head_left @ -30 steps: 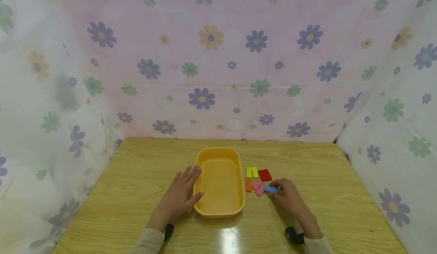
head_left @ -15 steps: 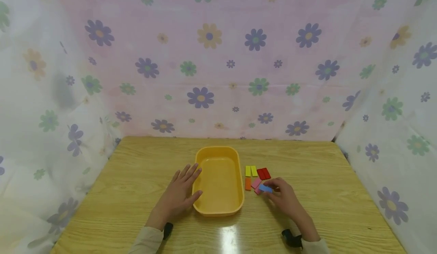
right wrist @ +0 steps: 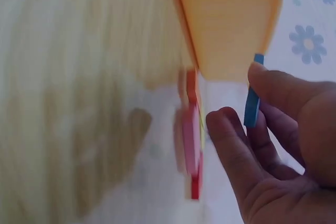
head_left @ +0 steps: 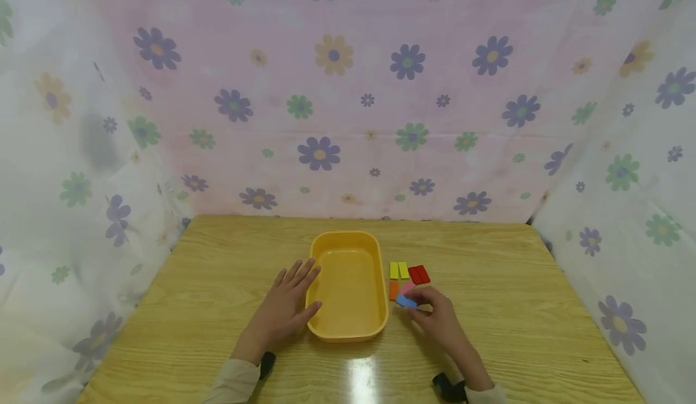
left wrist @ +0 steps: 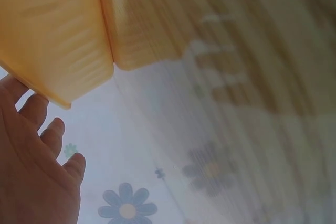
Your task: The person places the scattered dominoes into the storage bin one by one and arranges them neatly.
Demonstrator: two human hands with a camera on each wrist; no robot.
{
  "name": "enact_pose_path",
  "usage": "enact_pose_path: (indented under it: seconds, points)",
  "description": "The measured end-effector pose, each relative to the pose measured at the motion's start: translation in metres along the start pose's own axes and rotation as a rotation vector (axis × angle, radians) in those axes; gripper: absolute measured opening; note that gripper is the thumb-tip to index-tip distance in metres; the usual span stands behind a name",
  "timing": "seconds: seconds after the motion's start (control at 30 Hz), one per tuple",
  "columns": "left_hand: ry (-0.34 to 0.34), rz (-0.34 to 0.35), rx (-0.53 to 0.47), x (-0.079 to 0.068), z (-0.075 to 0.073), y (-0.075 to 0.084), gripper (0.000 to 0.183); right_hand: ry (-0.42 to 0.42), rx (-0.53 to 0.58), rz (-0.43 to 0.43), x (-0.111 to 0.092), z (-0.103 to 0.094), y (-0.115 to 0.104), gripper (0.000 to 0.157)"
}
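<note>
Blue block (head_left: 406,302) pinched in right hand (head_left: 437,319), held above desk (head_left: 244,241), near yellow tray (head_left: 348,295).
Head: it hides part of a pink block (head_left: 407,286); left hand (head_left: 283,308), fingers straight and apart, touches tray's side. Left wrist: tray and left hand cut off by frame. Right wrist: thumb presses block against fingers, contact partly hidden; yellow blocks (head_left: 394,270) mostly obscured.

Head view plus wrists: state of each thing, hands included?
Left hand: fingers extended, touching the tray's left rim.
Right hand: pinches the blue tile.
Blue tile: held above the table, outside the tray.
Tray: upright, no tiles in it.
Yellow tiles: two, flat, side by side.
Red tiles: two, flat, side by side.
Orange tile: flat.
Pink: flat, partly hidden in head view.
</note>
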State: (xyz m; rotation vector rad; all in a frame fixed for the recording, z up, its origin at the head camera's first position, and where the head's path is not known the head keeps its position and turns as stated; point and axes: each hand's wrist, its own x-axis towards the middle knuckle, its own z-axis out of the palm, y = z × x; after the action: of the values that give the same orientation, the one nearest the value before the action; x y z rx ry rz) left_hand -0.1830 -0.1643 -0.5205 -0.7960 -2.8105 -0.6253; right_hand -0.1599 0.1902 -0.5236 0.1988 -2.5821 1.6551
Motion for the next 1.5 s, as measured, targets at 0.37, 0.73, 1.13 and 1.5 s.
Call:
enact_pose_path:
  seconds: [0.37, 0.73, 1.13, 1.5]
  points:
    - [-0.010, -0.008, 0.002, -0.001, -0.001, 0.002, 0.074, 0.189, 0.314, 0.100, -0.006, 0.022, -0.010, 0.045]
    - [-0.003, -0.011, -0.005, -0.001, -0.003, 0.003, 0.073, 0.237, 0.552, 0.204, -0.007, 0.034, -0.018, 0.052]
    - [0.006, -0.007, -0.004, 0.000, -0.003, 0.003, 0.072, 0.198, 0.591, 0.328, -0.002, 0.042, -0.034, 0.053]
    - [0.005, -0.008, -0.005, 0.001, -0.004, 0.003, 0.072, 0.174, 0.551, 0.294, 0.003, 0.048, -0.043, 0.052]
